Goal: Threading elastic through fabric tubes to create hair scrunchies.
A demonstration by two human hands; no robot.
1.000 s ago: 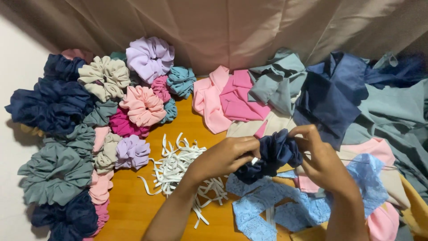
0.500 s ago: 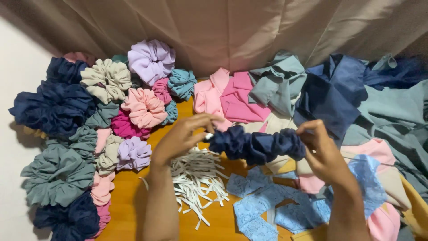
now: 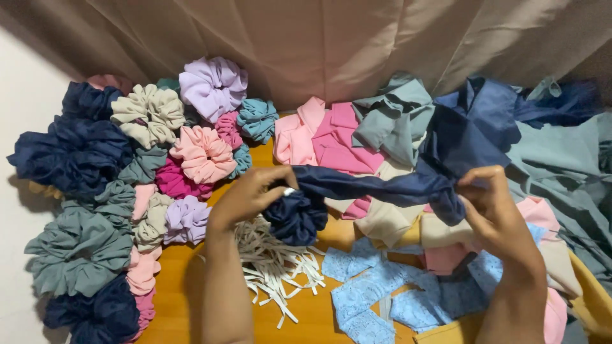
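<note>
Both hands stretch a navy fabric tube (image 3: 376,188). Left hand (image 3: 252,194) pinches its bunched end; right hand (image 3: 494,210) grips the 3 o'clock end. White elastic strips (image 3: 271,264) lie at 6 o'clock.

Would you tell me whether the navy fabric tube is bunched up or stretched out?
Mostly stretched: the navy fabric tube spans taut between left hand and right hand, bunched only at left.

No packages, labels, signs or screens anywhere among the fabric and scrunchies.

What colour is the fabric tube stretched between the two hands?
Dark navy blue, plain; the head view shows the fabric tube clearly.
</note>
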